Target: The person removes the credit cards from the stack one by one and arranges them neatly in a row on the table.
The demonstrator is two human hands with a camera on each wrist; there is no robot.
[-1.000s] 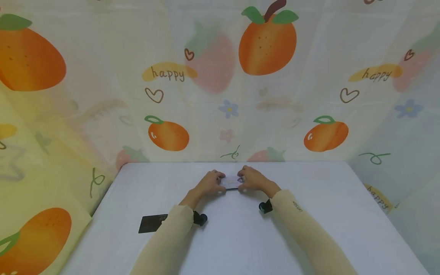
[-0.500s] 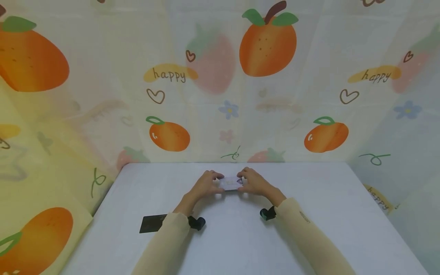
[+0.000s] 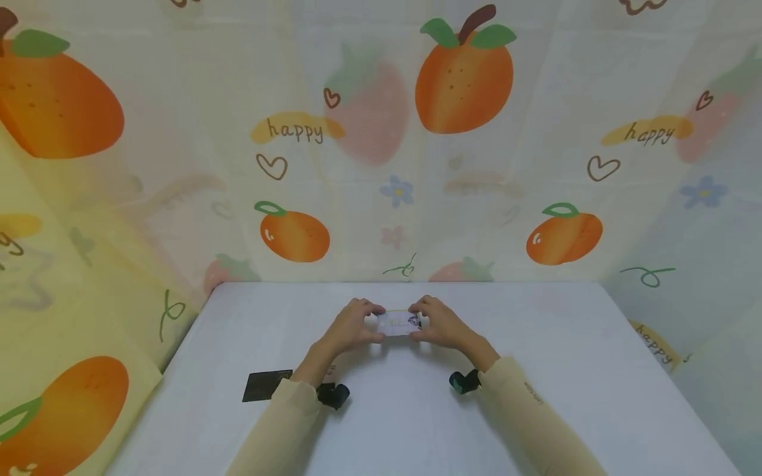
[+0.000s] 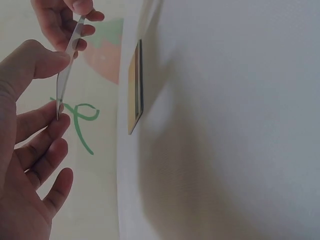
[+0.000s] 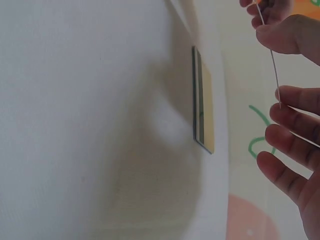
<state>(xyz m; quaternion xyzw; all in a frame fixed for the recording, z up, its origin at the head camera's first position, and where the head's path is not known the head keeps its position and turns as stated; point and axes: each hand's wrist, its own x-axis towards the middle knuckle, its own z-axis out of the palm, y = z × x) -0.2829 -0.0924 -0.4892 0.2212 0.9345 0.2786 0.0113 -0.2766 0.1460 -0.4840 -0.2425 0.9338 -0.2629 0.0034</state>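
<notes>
Between both hands is a thin pale card (image 3: 395, 323) with a small dark picture near its right end; it looks partly see-through in the left wrist view. My left hand (image 3: 350, 325) pinches its left end, thumb on the near edge and fingertips on the far one. At the other end my right hand (image 3: 445, 324) pinches it the same way. Seen edge-on in the right wrist view, the card stands off the table. Below it lies a flat yellowish card-like piece (image 4: 133, 90) with a dark stripe and dark edge, mostly hidden in the head view.
A black flat card (image 3: 264, 385) lies on the white table (image 3: 411, 423) at the left, partly covered by the left sleeve (image 3: 280, 423). Behind the table's far edge hangs a fruit-printed cloth (image 3: 357, 198). A small black camera sits at each wrist.
The pale card has come up off the table and toward me, its face tilting more into view. Both hands moved with it, keeping their pinch.
</notes>
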